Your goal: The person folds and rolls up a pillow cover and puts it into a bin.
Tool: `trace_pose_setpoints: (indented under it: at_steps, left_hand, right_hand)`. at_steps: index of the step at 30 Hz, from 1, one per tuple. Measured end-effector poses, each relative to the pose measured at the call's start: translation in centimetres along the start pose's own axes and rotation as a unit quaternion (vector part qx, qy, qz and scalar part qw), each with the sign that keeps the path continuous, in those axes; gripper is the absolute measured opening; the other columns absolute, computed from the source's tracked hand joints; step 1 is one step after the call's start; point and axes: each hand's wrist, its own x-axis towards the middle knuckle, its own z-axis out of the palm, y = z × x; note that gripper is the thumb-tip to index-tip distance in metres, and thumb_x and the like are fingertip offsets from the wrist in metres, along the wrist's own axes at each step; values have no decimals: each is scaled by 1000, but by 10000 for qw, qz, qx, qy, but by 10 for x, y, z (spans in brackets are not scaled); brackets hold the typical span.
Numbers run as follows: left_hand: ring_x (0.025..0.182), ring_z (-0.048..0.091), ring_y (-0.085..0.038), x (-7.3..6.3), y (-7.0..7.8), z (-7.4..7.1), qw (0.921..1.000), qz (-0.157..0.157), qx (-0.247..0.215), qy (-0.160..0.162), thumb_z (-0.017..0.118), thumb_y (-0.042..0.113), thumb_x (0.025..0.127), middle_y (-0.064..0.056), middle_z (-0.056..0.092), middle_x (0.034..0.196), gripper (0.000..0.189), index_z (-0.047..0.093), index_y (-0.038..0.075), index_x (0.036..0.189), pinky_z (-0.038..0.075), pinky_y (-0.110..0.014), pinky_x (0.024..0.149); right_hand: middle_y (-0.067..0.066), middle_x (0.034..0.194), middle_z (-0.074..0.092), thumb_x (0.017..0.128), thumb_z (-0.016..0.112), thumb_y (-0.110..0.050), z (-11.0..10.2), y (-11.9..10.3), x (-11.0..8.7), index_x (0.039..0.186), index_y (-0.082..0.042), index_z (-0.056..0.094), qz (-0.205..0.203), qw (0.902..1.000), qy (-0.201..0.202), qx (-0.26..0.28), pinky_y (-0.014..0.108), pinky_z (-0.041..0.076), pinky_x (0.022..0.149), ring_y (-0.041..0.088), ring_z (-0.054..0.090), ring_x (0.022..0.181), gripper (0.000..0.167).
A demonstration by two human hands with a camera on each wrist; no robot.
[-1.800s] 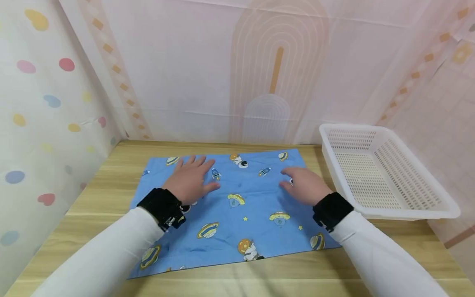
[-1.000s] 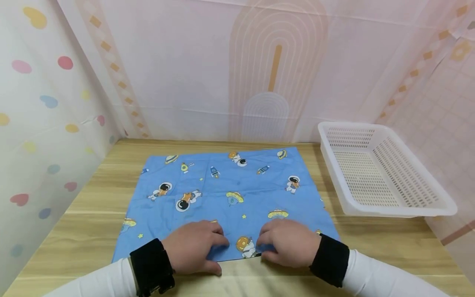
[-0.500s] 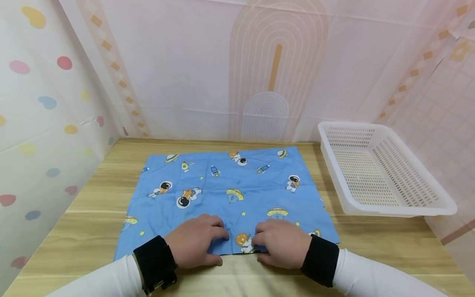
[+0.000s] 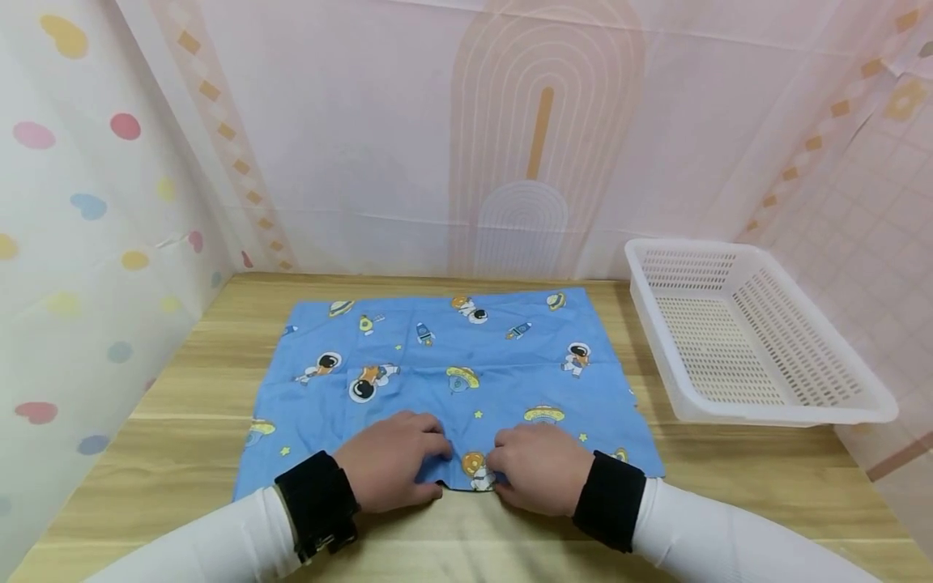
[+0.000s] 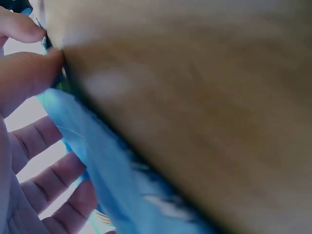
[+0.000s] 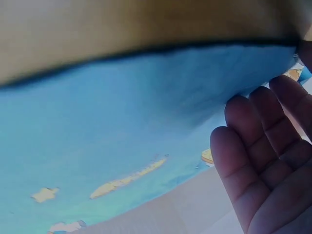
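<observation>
A blue cloth (image 4: pixel 510 348) printed with astronauts, rockets and planets lies spread out, its near edge a little raised between the hands. My left hand (image 4: pixel 394 463) pinches that edge between thumb and forefinger; in the left wrist view the other fingers (image 5: pixel 53 178) reach behind the cloth. Close by on the right, my right hand (image 4: pixel 543 468) pinches the same edge. The right wrist view has its fingers (image 6: pixel 258 131) against the blue fabric, with the thumb mostly cut off by the frame.
A white perforated plastic basket (image 4: pixel 652 340) stands at the right, close to the cloth. Everything rests on a wood-grain table (image 4: pixel 182 389). Patterned curtains (image 4: pixel 350 146) hang behind and along both sides.
Both hands came back from over the cloth to its near edge and took hold of it. Since then they have drawn slightly closer together and away from me, raising the edge a little.
</observation>
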Motion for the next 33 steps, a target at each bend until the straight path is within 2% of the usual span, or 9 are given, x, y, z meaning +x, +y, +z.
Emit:
trace_pose_setpoints:
  at_steps: [7,10,13,16,19,23,27,30,33]
  left_hand:
    - [87,63,-15,5,12,-1,9970,252,621,389,72,32,94,4,68,99,11,77,23,99,55,-39,85]
    - [81,63,-13,7,15,1,9957,230,649,618,71,29,97,6,67,90,12,76,24,88,54,-38,80]
    - [78,64,-12,8,16,2,9945,192,662,791,71,27,98,7,66,85,16,77,24,84,55,-38,76]
    - [80,66,-13,8,16,4,9939,186,658,869,73,26,98,7,68,85,13,78,24,86,57,-38,76]
    - [82,68,-12,8,14,6,9941,161,580,900,73,24,98,8,70,87,12,78,25,87,57,-38,76]
    - [81,67,-10,5,10,7,9955,14,450,835,70,19,99,12,69,85,17,74,24,83,57,-36,75]
    - [80,64,-8,-1,6,5,9974,-183,298,623,68,11,97,14,67,85,22,70,23,80,57,-35,75]
    - [83,65,-9,-6,2,3,9983,-342,164,433,66,5,95,13,69,90,24,68,23,79,57,-36,78]
    - [97,71,-15,-11,-4,0,9979,-586,36,270,65,4,96,8,76,105,20,72,20,86,59,-41,88]
  right_hand:
    - [-12,72,49,87,78,-61,-1,-11,8,81,-24,66,396,9988,-244,-128,26,38,54,4,44,60,39]
    - [-12,70,49,88,75,-65,-1,-18,13,77,-24,63,501,9982,-192,-257,27,38,52,5,45,58,43]
    - [-10,68,53,93,73,-56,1,-26,19,73,-23,63,462,9977,104,-474,29,42,52,8,51,57,40]
    - [-8,71,60,98,71,-37,4,-31,22,75,-22,68,352,9954,352,-818,30,49,54,10,58,62,27]
    - [-8,77,66,98,70,-21,6,-31,23,83,-21,71,314,9949,370,-879,30,53,58,10,62,68,15]
    - [-7,81,65,98,69,-14,8,-24,20,89,-19,72,396,9977,275,-484,28,51,63,9,61,72,11]
    - [-5,86,65,100,66,-11,7,-16,11,96,-16,73,566,9983,135,-29,29,54,71,11,62,79,10]
    - [-4,92,67,102,63,-8,7,-8,2,103,-14,75,732,9971,46,196,31,57,77,12,65,86,14]
    - [-3,93,68,103,61,-5,7,3,-9,102,-14,76,881,9958,77,250,32,57,78,14,66,87,17]
